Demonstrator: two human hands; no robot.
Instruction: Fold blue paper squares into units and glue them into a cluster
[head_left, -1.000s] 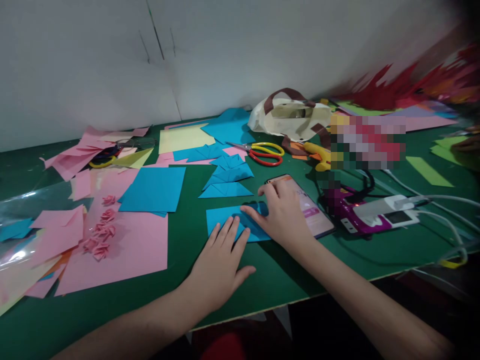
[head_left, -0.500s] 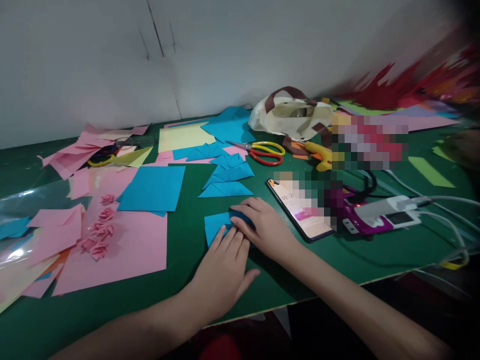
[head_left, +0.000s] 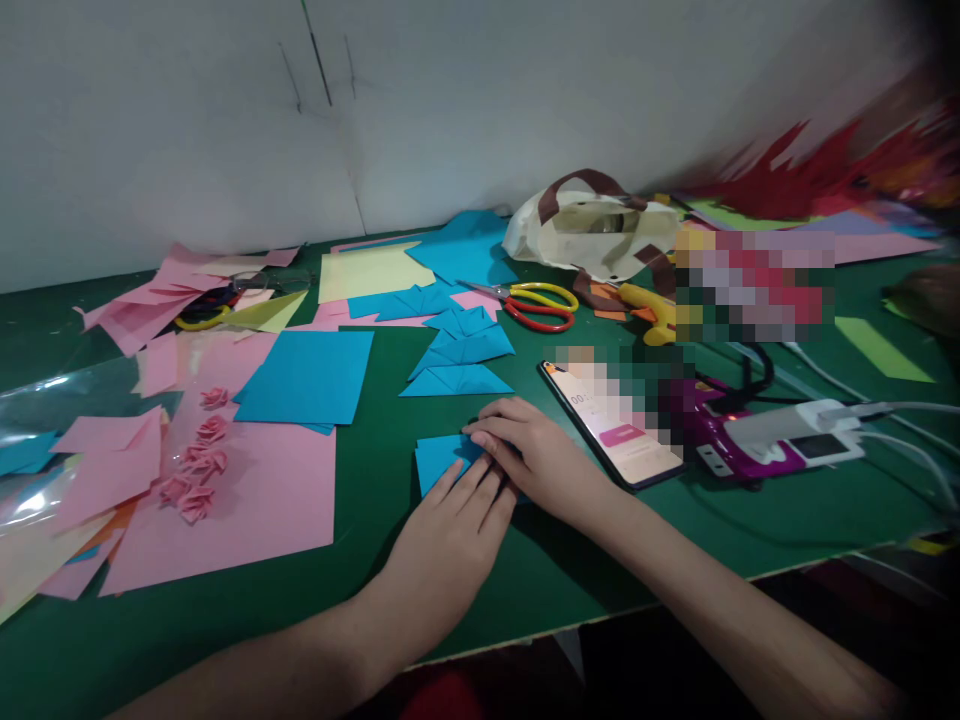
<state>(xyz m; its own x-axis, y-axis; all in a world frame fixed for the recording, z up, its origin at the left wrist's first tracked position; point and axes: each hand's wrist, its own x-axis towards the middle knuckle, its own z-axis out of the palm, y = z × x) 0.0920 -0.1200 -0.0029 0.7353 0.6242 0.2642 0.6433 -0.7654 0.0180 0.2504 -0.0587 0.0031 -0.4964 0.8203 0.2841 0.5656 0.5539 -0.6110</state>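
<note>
A small sheet of blue paper [head_left: 439, 458] lies on the green table, largely covered by both hands. My left hand [head_left: 454, 525] rests flat on it with the fingers stretched forward. Curled over the same sheet's far right part, my right hand [head_left: 544, 460] has its thumb and fingertips close together, touching the left fingers. Beyond them sit several folded blue triangular pieces [head_left: 457, 380]. To the left is a stack of blue square sheets [head_left: 311, 377]. The paper's right part is hidden under the hands.
A phone [head_left: 615, 435] and a purple power strip [head_left: 716, 445] with cables lie at right. Scissors [head_left: 536, 308], a yellow glue gun [head_left: 656, 312] and a cream bag [head_left: 592, 235] stand behind. Pink paper roses [head_left: 202, 460] lie on pink paper [head_left: 277, 500] at left.
The view has shifted slightly. Both hands and the blue paper sit a little further right, and the left thumb, which stuck out before, is now out of sight.
</note>
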